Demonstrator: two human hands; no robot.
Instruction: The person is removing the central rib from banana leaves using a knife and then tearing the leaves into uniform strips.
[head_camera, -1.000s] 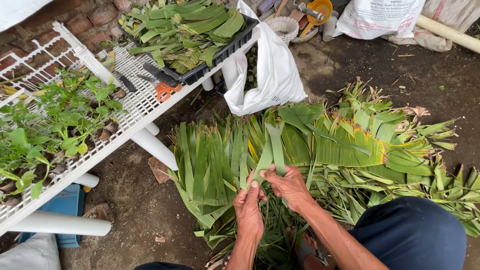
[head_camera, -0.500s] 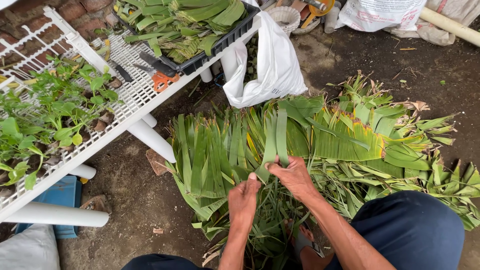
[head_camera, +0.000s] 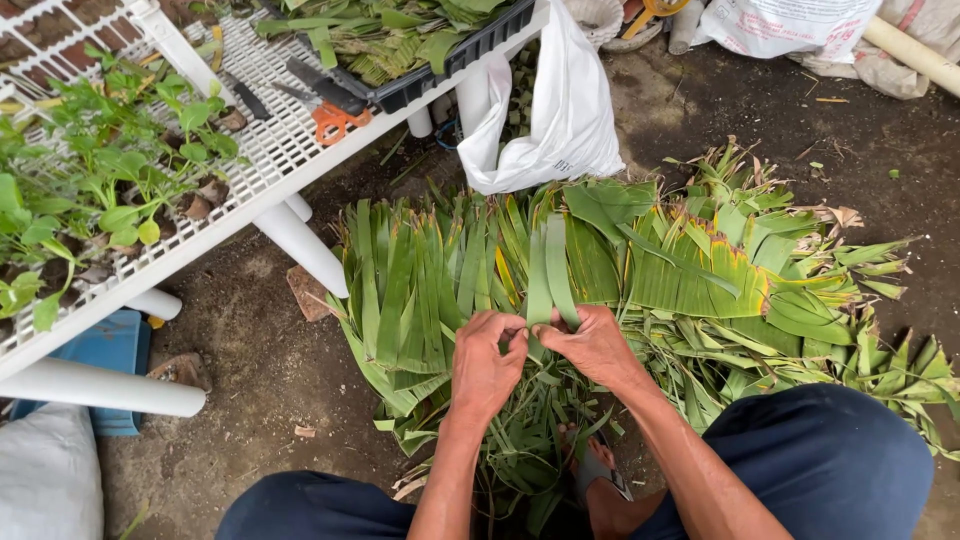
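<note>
A wide heap of green banana leaves (head_camera: 690, 270) lies spread on the dirt ground in front of me. A long narrow leaf strip (head_camera: 549, 270) rises from between my hands. My left hand (head_camera: 487, 362) pinches the strip's lower end with closed fingers. My right hand (head_camera: 590, 343) grips the same strip right beside it, fingertips touching the left hand. Below my hands lies a pile of thin torn leaf strips (head_camera: 520, 440). My knees in dark blue trousers (head_camera: 830, 460) frame the bottom of the view.
A white slatted rack (head_camera: 270, 150) at upper left carries seedlings (head_camera: 100, 190), orange-handled scissors (head_camera: 330, 115) and a black tray of leaf pieces (head_camera: 430, 45). A white plastic bag (head_camera: 560, 120) hangs off it. White pipe legs (head_camera: 300, 245) stand nearby; sacks and a pipe (head_camera: 915, 55) lie at upper right.
My hands have come closer together on the leaf strip, and the left hand has risen to meet the right. The camera has tilted slightly, shifting the rack upward.
</note>
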